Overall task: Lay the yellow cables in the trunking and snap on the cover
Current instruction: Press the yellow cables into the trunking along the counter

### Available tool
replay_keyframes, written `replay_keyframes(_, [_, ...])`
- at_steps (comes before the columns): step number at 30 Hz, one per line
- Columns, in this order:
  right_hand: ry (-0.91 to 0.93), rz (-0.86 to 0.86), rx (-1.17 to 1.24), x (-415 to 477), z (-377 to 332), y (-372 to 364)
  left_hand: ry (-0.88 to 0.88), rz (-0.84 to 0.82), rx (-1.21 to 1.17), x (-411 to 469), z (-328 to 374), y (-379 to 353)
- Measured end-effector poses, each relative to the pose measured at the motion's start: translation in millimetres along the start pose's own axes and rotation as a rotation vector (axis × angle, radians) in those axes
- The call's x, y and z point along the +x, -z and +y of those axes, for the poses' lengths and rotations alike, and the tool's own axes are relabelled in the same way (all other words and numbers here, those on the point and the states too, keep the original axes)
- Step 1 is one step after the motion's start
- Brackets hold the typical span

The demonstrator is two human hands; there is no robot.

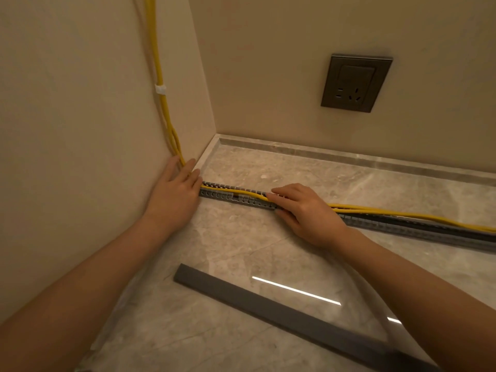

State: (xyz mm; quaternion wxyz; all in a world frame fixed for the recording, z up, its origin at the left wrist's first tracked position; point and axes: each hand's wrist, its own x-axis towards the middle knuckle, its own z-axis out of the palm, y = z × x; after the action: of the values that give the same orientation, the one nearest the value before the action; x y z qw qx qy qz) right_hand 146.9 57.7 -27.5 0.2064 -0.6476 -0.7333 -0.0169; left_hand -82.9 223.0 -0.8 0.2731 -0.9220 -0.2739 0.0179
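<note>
Yellow cables [161, 108] run down the left wall and turn into a grey slotted trunking [230, 196] lying on the marble floor. My left hand [175, 191] lies flat at the trunking's left end by the wall, fingers on the cables where they bend. My right hand [303, 208] rests palm down on the trunking further right, fingertips pressing the cables into the channel. To the right of that hand the cables [402, 214] ride along the top of the trunking. The grey cover strip [268, 307] lies loose on the floor nearer me.
A white clip [160, 89] holds the cables to the left wall. A dark wall socket [355, 83] sits on the back wall. A marble skirting [322, 153] runs along the back wall's foot. Glossy floor reflects a light strip [295, 290].
</note>
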Motion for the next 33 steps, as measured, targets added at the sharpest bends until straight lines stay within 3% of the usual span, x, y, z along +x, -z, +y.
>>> replay_keyframes(2, [0.005, -0.046, -0.099, -4.3, 0.3, -2.2, 0.064, -0.120, 0.010, 2.5, 6.8, 0.5])
replay_keyframes(5, [-0.042, -0.119, -0.223, -9.3, -0.3, -3.9, 0.175, -0.120, -0.099, 7.0, 21.5, 5.7])
replay_keyframes(9, [-0.092, -0.214, -0.287, -10.4, -2.2, -7.3, 0.096, -0.015, -0.495, 9.8, 63.5, 22.8])
replay_keyframes(14, [-0.092, -0.244, -0.188, -9.2, -1.1, -6.2, 0.055, 0.220, -0.720, 10.3, 106.4, 41.6])
replay_keyframes(22, [-0.220, -0.187, 0.195, -16.3, -2.8, 16.7, 0.127, 0.251, -0.711, 14.3, 119.9, 42.8])
replay_keyframes(27, [-0.212, -0.153, 0.061, -41.3, 6.8, 34.4, 0.194, 0.173, -0.776, 26.4, 122.4, 46.8])
replay_keyframes(33, [-0.228, -0.092, -0.130, -66.4, 19.7, 48.2, 0.308, 0.200, -0.809, 37.8, 125.9, 57.3])
